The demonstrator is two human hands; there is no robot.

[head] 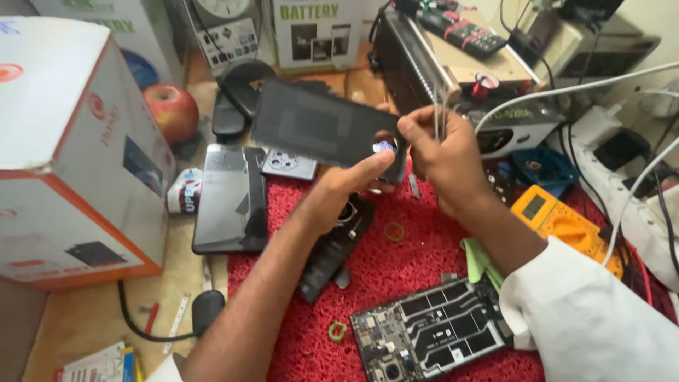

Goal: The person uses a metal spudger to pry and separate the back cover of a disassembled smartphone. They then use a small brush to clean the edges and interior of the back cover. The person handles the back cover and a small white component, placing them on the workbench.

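Left hand (339, 187) and right hand (438, 152) gripping dark phone back cover (311, 127) above red mat (396, 269); opened phone (431, 332) below.

Dark phone back cover (311, 127), held aloft, tilted

The phone back cover (311, 127) looks like dull, matt black plastic. The mat (403, 262) is red cloth, fuzzy and rough. The phone (230, 198) lying flat has a smooth, shiny glass face. The box (71, 141) is smooth cardboard. The desk (92, 311) looks like pale wood.
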